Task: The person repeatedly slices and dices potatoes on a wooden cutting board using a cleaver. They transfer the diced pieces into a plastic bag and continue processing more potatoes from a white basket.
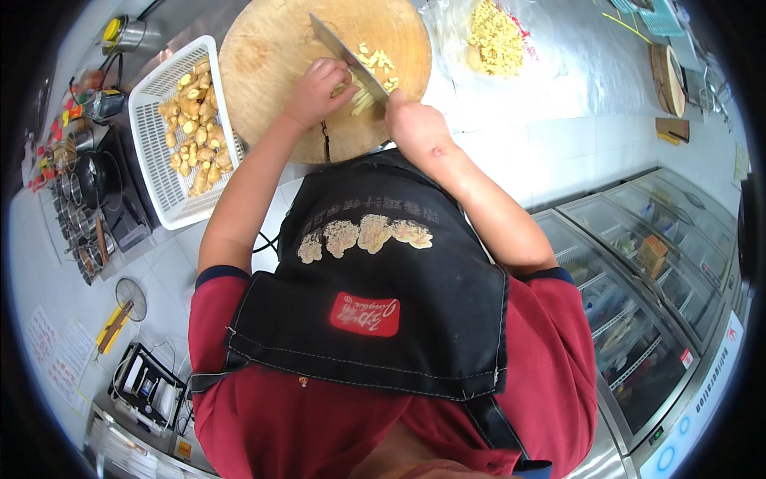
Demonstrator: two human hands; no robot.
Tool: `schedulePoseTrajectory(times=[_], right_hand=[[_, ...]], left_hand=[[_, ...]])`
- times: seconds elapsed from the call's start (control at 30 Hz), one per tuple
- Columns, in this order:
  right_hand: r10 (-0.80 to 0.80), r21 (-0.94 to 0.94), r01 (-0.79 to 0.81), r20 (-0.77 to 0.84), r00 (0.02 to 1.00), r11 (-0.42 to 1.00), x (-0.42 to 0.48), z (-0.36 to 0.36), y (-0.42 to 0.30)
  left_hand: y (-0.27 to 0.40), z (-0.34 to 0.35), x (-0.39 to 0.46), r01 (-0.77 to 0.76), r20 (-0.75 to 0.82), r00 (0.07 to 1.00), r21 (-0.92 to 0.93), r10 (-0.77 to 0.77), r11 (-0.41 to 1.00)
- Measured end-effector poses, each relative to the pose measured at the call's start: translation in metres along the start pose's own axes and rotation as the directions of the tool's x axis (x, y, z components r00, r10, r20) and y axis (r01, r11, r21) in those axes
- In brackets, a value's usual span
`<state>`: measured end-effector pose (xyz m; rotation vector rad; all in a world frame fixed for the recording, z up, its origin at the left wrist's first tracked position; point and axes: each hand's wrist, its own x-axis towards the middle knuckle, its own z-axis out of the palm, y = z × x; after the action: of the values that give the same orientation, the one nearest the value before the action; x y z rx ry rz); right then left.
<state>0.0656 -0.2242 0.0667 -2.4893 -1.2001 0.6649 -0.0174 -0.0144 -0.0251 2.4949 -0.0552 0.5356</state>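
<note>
On a round wooden chopping board, my right hand grips the handle of a cleaver, whose blade slants up and to the left. My left hand rests beside the blade with bent fingers, holding down sliced ginger that they partly hide. Cut ginger strips lie under and beside the blade near both hands. Small ginger pieces are scattered on the blade's right side.
Left of the board, a white plastic basket holds ginger roots. Chopped ginger lies on a clear plastic bag to the right, on the metal counter. A glass-door refrigerator stands at the right. Pots and ladles are at far left.
</note>
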Motion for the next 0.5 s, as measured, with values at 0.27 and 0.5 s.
schedulePoseTrajectory(times=[0.27,0.5], right_hand=[[-0.029,-0.049,0.028,-0.027,0.999,0.998,0.009,-0.024,0.006],[0.017,-0.138,-0.001,0.117,0.993,0.990,-0.031,-0.052,-0.033]], left_hand=[[-0.006,-0.010,-0.003,-0.046,-0.018,0.999,-0.014,0.046,0.999],[-0.007,-0.011,-0.007,-0.040,-0.037,0.999,0.002,0.040,0.999]])
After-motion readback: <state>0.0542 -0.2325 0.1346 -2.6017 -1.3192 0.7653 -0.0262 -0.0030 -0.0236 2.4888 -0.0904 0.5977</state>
